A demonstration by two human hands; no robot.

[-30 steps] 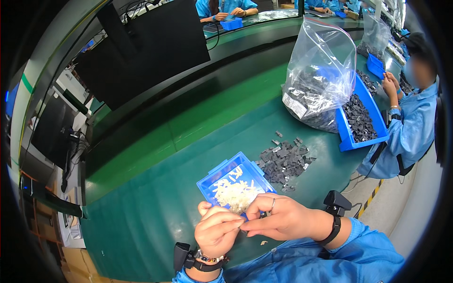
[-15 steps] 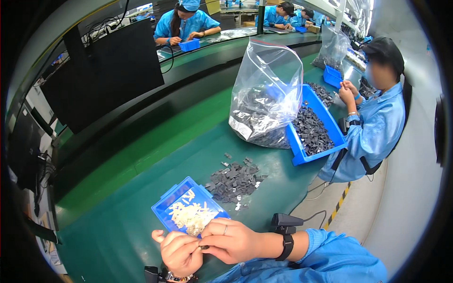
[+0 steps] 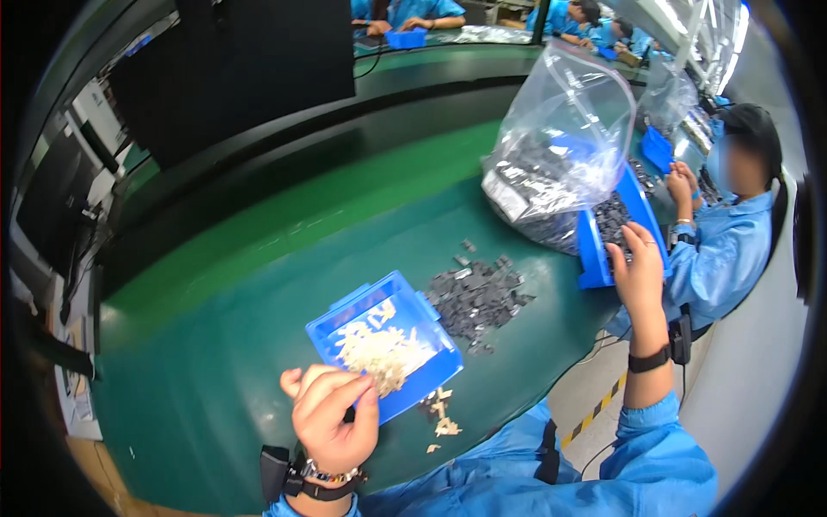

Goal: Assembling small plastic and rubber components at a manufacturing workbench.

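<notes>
My left hand (image 3: 334,418) is closed in a pinch at the near left edge of a small blue tray (image 3: 448,365). Something dark shows in its curl, too small to make out. Small cream-coloured pieces (image 3: 379,355) lie heaped in that tray. Farther right, my right hand (image 3: 639,274) reaches over the near part of a large blue bin (image 3: 596,280), thumb and fingers apart. Small dark plastic parts (image 3: 613,211) fill the bin, partly hidden by a clear plastic bag (image 3: 564,121) leaning over it. A pile of similar dark parts (image 3: 482,297) lies beside the small tray.
Several loose cream pieces (image 3: 446,426) lie on the green mat (image 3: 215,388) near my lap. At the right sits a co-worker (image 3: 732,241) with a small blue tray (image 3: 657,150). A large black panel (image 3: 241,77) stands at the back left.
My hands were together at the small tray, fingers around a small dark part. The right hand has moved away rightward to the large bin and opened; the view has shifted.
</notes>
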